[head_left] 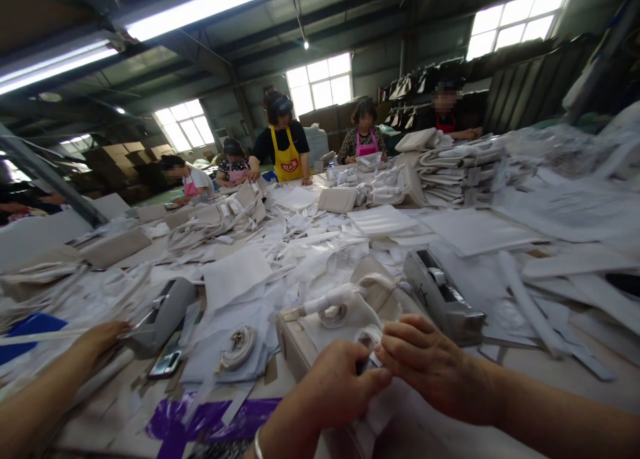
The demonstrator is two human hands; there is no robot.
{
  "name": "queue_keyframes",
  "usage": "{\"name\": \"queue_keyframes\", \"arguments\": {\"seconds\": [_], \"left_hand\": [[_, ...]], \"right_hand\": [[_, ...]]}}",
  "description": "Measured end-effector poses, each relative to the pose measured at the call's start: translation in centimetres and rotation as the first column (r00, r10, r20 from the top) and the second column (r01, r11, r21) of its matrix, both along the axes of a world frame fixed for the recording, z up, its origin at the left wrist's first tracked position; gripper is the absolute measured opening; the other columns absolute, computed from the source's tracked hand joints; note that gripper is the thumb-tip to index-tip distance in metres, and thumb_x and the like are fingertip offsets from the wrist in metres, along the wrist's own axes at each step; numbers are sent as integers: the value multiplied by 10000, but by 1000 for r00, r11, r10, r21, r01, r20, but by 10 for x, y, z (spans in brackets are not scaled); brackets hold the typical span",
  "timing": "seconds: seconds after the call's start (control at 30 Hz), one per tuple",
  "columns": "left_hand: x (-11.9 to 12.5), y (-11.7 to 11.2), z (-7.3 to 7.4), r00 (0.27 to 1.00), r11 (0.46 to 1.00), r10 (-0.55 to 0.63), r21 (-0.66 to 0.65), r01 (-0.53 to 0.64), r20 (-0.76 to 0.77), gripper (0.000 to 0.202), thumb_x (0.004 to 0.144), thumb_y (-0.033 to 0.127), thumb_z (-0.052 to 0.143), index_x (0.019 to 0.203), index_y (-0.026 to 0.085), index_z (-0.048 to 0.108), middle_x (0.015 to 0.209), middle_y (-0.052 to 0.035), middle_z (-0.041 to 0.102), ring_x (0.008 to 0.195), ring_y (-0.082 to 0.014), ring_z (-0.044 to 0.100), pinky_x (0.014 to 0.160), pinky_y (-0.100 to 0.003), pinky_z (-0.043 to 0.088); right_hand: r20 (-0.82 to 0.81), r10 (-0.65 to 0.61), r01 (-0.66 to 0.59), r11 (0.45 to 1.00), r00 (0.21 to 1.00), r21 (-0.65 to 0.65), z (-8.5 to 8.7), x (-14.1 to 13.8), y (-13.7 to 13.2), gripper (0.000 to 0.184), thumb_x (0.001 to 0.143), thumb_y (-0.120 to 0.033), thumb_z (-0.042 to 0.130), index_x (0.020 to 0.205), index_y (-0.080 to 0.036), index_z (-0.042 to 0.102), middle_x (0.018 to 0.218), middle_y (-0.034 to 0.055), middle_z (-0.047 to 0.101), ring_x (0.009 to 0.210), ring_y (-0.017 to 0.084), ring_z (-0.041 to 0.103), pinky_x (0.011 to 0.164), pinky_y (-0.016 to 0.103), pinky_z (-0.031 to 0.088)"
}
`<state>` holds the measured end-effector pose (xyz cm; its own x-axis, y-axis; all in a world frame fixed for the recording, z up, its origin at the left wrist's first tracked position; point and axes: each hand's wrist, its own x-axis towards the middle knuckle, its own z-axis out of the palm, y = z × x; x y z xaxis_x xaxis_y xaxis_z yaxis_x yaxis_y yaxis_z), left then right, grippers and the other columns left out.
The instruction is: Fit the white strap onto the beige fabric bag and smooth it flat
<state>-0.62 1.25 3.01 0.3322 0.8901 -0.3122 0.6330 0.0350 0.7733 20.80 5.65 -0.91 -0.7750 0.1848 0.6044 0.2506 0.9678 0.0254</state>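
Observation:
A beige handbag (293, 342) lies in front of me, with white wrapping sheet over its top. On it are white-wrapped coils, one of them a strap coil (334, 312). My left hand (343, 382) is closed at a second white-wrapped strap (369, 337), thumb and fingers pinched together. From the right, my right hand (430, 366) meets it, its fingertips pressed on the same strap. The exact grip between the fingers is partly hidden. Just behind my right hand stands a grey tape dispenser (443, 299).
At left, a co-worker's hand (103, 339) touches another tape dispenser (163, 316). A phone (166, 364), a coiled strap (239, 347) and purple plastic (210, 418) lie nearby. White sheets cover the table. Stacked bags (455, 169) and several co-workers are beyond.

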Motion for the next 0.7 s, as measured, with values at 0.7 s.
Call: {"name": "queue_keyframes", "arguments": {"seconds": [0.7], "left_hand": [[8, 11, -35, 950, 947, 75, 321, 27, -303, 238, 885, 314, 500, 809, 206, 698, 891, -86, 694, 900, -235, 642, 759, -292, 453]], "right_hand": [[96, -913, 231, -2, 396, -973, -43, 142, 44, 402, 841, -498, 545, 938, -159, 738, 1010, 155, 740, 905, 287, 681, 695, 395, 539]]}}
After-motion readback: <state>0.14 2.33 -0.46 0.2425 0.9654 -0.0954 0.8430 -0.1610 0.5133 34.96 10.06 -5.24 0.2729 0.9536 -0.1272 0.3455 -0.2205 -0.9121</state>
